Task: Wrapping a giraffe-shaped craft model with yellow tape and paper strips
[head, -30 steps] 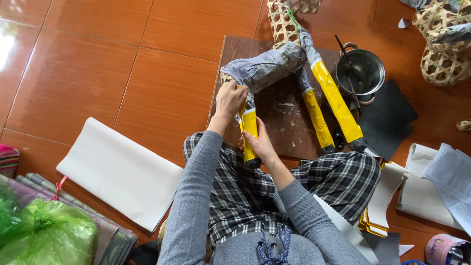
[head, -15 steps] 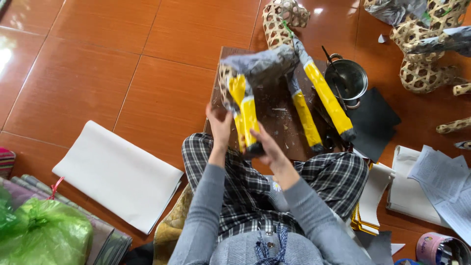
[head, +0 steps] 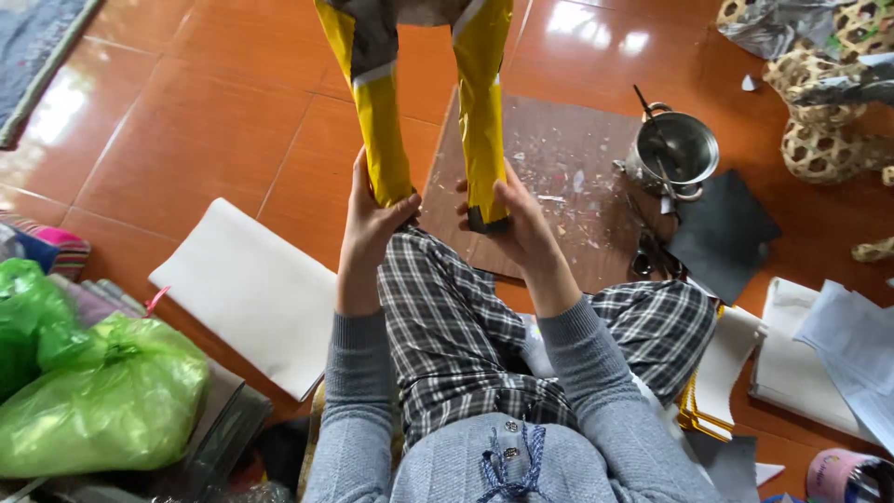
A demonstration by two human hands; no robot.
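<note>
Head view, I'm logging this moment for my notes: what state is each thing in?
Left hand: gripping the left yellow leg, held upright.
Right hand: gripping the right yellow leg, upright.
Metal pot: open, stick inside.
Brown board: flat, littered with scraps.
Green bag: tied shut.

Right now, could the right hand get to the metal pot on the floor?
Probably yes, but not freely: the right hand grips a yellow leg. The metal pot stands to its right past bare board, nothing between.
</note>
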